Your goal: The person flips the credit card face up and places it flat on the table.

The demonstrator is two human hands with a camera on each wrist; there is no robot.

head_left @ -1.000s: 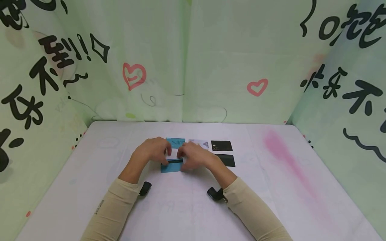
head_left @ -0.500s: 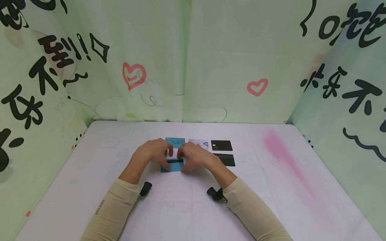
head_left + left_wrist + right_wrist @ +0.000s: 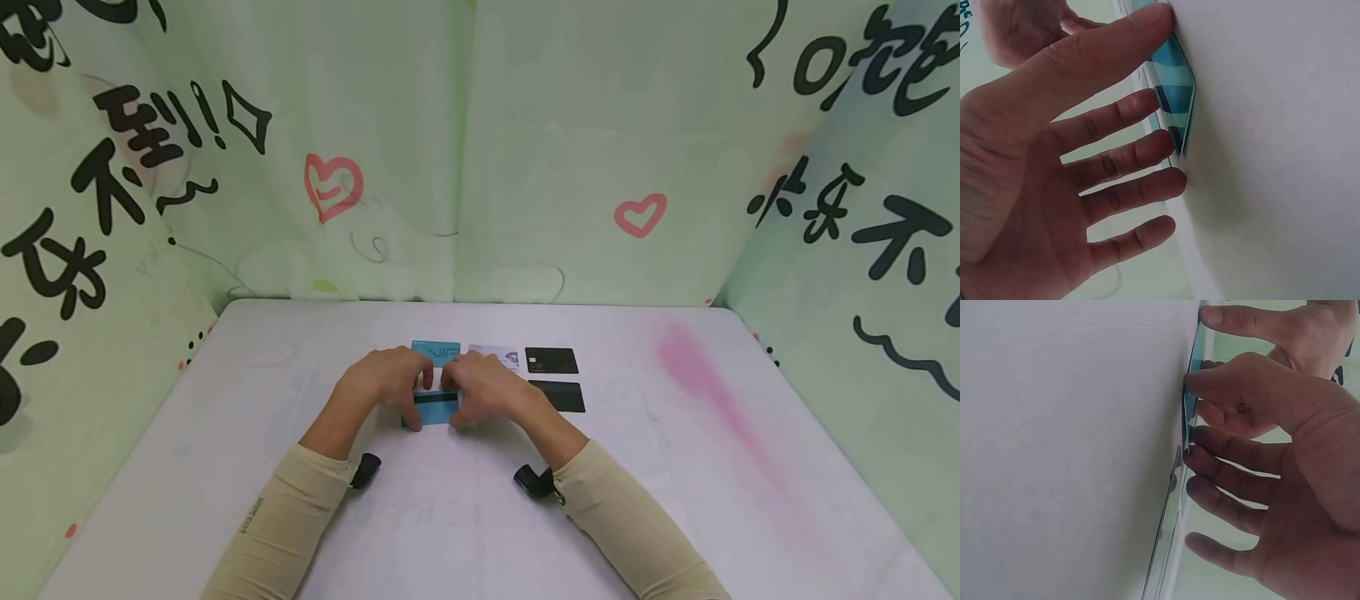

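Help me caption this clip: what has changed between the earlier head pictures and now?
The left grip has moved slightly right, its thumb now closer to the near edge of the striped blue card, which has also shifted slightly right. Nothing was visibly lifted or let go. The right grip, far blue card, white card, far black card and near black card look as they were.

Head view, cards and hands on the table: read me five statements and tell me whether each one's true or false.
1. The left hand and right hand are both at the striped blue card. True.
2. The striped blue card is in the back row. False: it lies in the front row, nearer than the VIP blue card.
3. The pale card lies between the VIP blue card and the far black card. True.
4. Both sleeves are beige. True.
5. The left hand covers the near black card. False: the near black card lies beside the right hand.
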